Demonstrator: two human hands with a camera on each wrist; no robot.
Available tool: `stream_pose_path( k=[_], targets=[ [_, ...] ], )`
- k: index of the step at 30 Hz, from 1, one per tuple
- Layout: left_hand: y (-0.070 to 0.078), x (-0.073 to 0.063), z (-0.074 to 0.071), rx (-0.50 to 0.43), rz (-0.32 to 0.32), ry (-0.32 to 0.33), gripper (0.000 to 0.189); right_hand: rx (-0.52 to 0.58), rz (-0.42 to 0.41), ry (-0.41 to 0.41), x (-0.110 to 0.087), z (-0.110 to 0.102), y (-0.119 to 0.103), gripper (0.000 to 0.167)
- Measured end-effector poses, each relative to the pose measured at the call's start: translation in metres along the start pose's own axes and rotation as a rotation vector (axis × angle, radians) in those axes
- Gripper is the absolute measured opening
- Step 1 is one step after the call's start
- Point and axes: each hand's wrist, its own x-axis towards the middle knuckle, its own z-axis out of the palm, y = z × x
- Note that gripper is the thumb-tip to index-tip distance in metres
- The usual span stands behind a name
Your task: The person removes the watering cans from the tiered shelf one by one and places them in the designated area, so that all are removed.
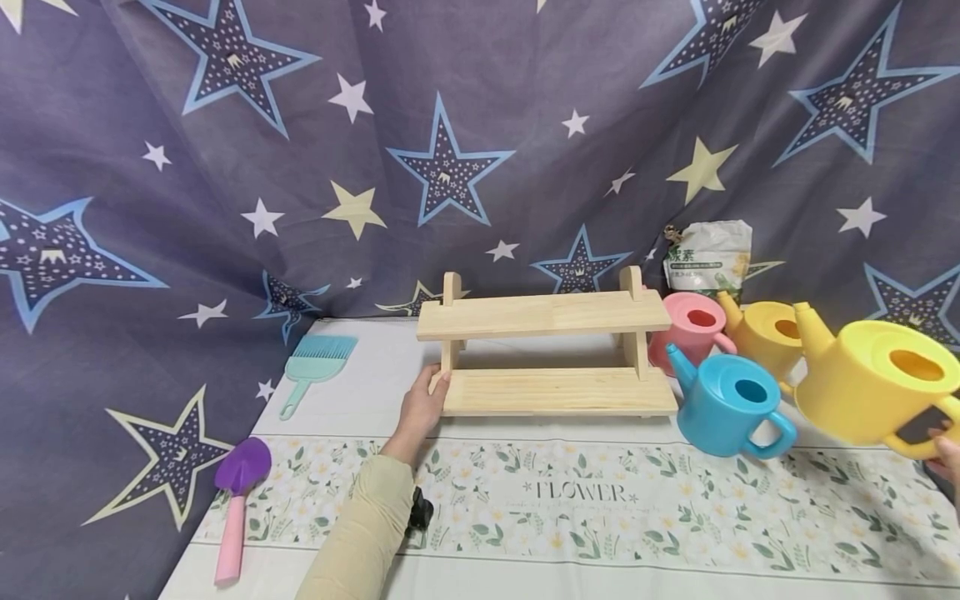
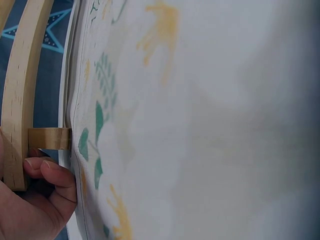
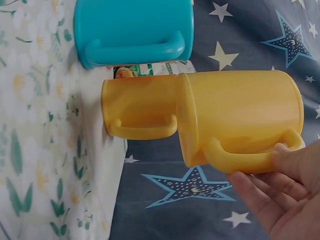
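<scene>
A two-tier wooden shelf [image 1: 555,393] stands mid-table in the head view. My left hand [image 1: 422,415] grips the left end of its lower board, and the left wrist view shows curled fingers [image 2: 59,175] under the wood. At the far right, my right hand [image 1: 948,457] holds a yellow watering can [image 1: 855,396] by its handle, raised above the table with its spout to the left. The right wrist view shows thumb and fingers around that handle [image 3: 245,162]. Closest to this can are a blue watering can [image 1: 723,417] and a second yellow watering can [image 1: 761,333].
A pink watering can [image 1: 686,329] stands behind the blue one, by the shelf's right end. Behind it is a white printed bag [image 1: 712,250]. Leftward lie a teal brush [image 1: 318,362] and a purple trowel [image 1: 243,467] with a pink handle. A star-patterned curtain [image 1: 525,100] backs the table.
</scene>
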Motion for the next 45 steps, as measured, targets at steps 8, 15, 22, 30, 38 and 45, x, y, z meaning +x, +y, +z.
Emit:
stream_pose_path(
  k=[8,15,22,30,38,45],
  targets=[
    [0.001,-0.001,0.0,0.003,-0.001,0.001,0.052,0.017,0.113,-0.053,-0.012,0.001,-0.009,0.038],
    [0.0,-0.001,0.0,0.004,0.014,0.007,0.052,-0.027,0.183,-0.114,-0.02,-0.001,-0.012,0.036],
    [0.002,-0.002,0.0,-0.002,-0.002,0.003,0.052,-0.114,0.278,-0.098,-0.029,0.0,-0.023,0.039],
    [0.002,-0.001,0.0,-0.005,-0.004,0.007,0.052,-0.066,0.172,-0.11,-0.046,0.003,-0.041,0.041],
    [0.002,-0.003,-0.001,-0.004,-0.007,0.003,0.053,0.004,0.15,-0.162,-0.049,0.005,-0.069,0.037],
    [0.001,-0.002,0.0,-0.003,0.004,0.006,0.052,-0.107,0.195,-0.193,-0.052,0.01,-0.075,0.039]
  ],
)
